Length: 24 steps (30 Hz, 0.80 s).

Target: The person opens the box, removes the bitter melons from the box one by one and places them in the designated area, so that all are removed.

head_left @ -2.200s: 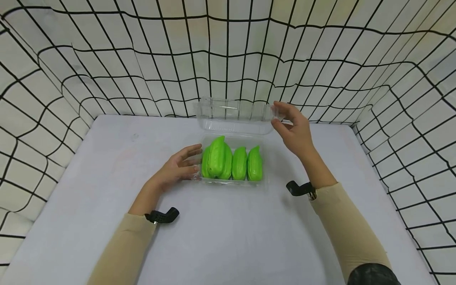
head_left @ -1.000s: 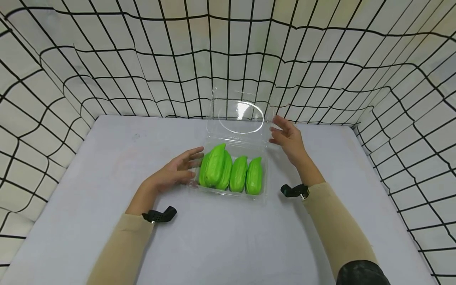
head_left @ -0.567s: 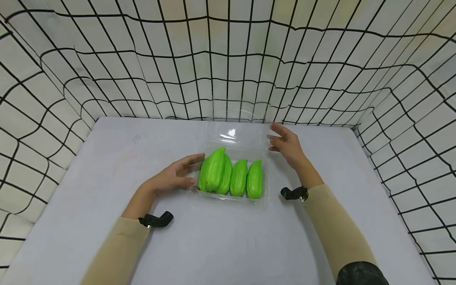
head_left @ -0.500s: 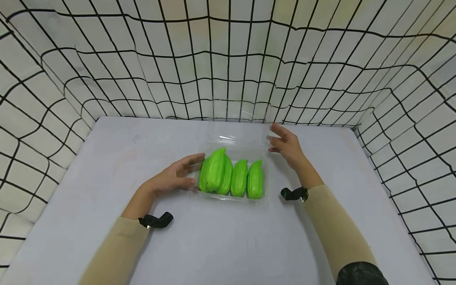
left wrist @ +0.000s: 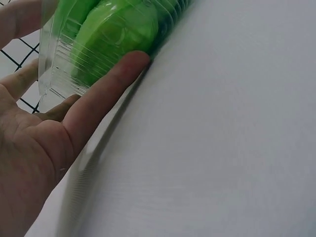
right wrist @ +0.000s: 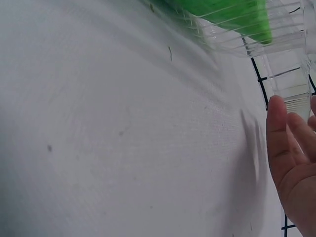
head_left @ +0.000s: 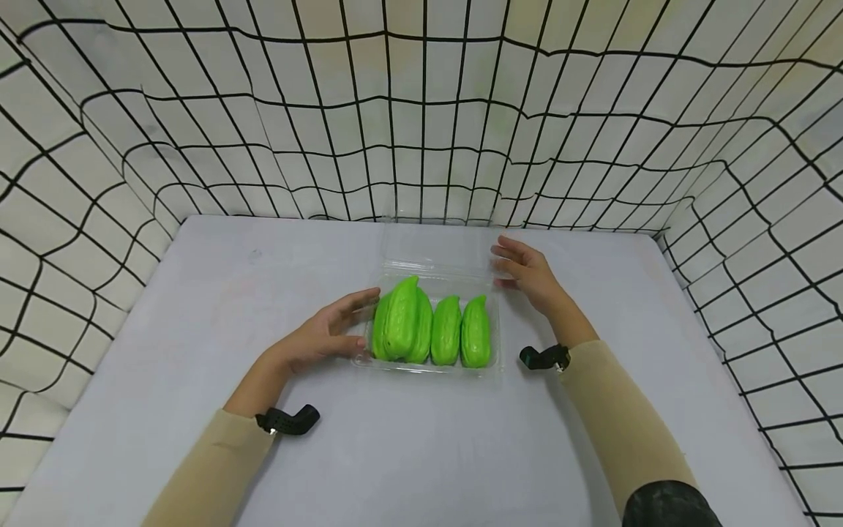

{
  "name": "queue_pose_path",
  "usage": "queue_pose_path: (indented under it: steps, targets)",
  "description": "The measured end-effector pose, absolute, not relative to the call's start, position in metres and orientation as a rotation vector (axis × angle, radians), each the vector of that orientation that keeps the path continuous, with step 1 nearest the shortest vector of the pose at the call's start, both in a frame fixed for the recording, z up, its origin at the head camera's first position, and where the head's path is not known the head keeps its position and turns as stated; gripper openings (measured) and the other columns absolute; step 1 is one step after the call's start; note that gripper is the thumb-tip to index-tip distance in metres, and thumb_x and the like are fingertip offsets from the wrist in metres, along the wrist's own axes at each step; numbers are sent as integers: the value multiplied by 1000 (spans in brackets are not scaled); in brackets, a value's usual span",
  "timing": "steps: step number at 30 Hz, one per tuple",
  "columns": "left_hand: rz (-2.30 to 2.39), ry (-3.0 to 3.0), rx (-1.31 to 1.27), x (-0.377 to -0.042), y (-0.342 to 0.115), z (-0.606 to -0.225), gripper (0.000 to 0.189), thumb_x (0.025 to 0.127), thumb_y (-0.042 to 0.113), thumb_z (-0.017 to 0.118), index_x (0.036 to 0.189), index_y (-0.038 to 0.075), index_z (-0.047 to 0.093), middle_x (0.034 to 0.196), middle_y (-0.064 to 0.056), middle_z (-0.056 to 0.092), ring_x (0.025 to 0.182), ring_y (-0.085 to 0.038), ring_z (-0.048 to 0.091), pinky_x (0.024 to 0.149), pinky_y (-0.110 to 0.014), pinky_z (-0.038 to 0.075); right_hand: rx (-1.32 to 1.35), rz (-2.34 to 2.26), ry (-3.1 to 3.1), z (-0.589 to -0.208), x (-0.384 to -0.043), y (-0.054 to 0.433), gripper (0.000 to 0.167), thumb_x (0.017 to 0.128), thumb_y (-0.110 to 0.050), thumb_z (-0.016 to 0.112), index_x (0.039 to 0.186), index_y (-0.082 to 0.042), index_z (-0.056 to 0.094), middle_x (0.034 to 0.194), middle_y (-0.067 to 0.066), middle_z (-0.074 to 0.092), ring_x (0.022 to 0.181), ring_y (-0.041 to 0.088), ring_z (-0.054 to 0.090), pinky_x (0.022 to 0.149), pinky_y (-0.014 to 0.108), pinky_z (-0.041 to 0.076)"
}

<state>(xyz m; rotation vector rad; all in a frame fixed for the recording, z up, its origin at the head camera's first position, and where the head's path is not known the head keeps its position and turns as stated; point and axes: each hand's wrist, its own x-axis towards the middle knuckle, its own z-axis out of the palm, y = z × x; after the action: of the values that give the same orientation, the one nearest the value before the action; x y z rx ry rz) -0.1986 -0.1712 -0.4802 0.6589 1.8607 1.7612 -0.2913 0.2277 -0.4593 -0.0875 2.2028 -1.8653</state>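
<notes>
A clear plastic clamshell box (head_left: 421,366) sits on the table in the head view, its lid (head_left: 435,245) folded back toward the mesh. Inside lie several bright green, ridged, gourd-like pieces (head_left: 446,331) with pointed tips, one resting on top of others at the left. My left hand (head_left: 329,329) is against the box's left side, fingers extended; in the left wrist view the thumb (left wrist: 106,89) lies along the ribbed wall. Beside the lid's right edge is my right hand (head_left: 527,274), with loosely extended fingers; in the right wrist view its fingertips overlap the clear plastic.
A white-covered table (head_left: 395,454) lies under both arms. Black wire mesh (head_left: 421,102) against white walls rises behind the table and along both sides. Black wrist devices (head_left: 287,420) sit on both wrists.
The lid has swung back from its raised tilt and lies lower. My right hand has let go of its edge and moved slightly toward me. The box has shifted toward me.
</notes>
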Motion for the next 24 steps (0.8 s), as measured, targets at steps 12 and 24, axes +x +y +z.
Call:
queue_pose_path:
  steps: [12, 24]
  targets:
    - [1767, 1877, 655, -195, -169, -477, 85, 88, 0, 68, 159, 11, 22, 166, -10, 18, 151, -38, 16, 104, -32, 46, -88, -1868, 2124, -463, -292, 234, 54, 104, -13, 52, 155, -9, 34, 153, 12, 45, 116, 18, 57, 85, 28, 59]
    - [1765, 1868, 619, -194, -167, -478, 71, 97, 4, 57, 158, 9, 22, 165, -12, 21, 151, -39, 18, 96, -44, 54, -42, -1965, 2137, -450, -277, 242, 54, 104, -11, 52, 154, -8, 34, 153, 20, 41, 131, 34, 51, 102, 45, 52]
